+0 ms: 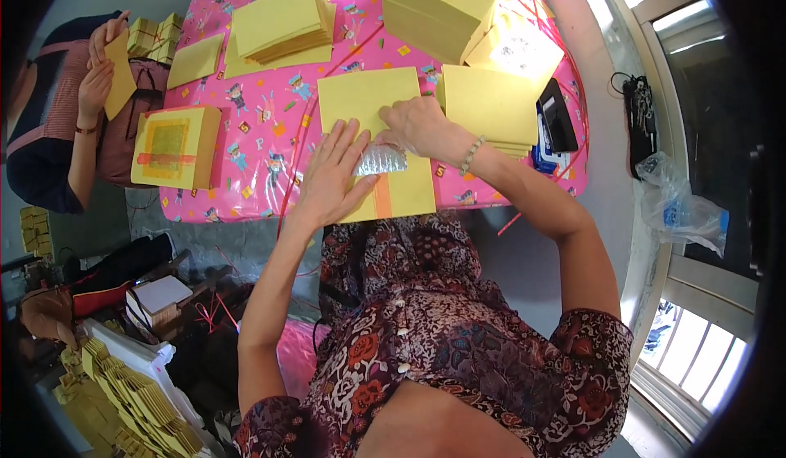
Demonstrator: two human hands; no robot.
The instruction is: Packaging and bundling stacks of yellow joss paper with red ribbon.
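In front of me at the table's near edge lies a yellow paper sheet bearing a silver foil patch and an orange stripe below the foil. My left hand rests flat on the sheet's left side with its fingers spread, the thumb near the foil's lower edge. Curled over the foil's upper right, my right hand has its fingers drawn together; what they hold, if anything, is hidden. Just right of that hand is a stack of yellow paper.
The pink patterned tablecloth carries more yellow paper stacks, a tall yellow block and a bundle at left. A dark phone-like object lies at right. Across the left side, another person's hands hold a yellow sheet.
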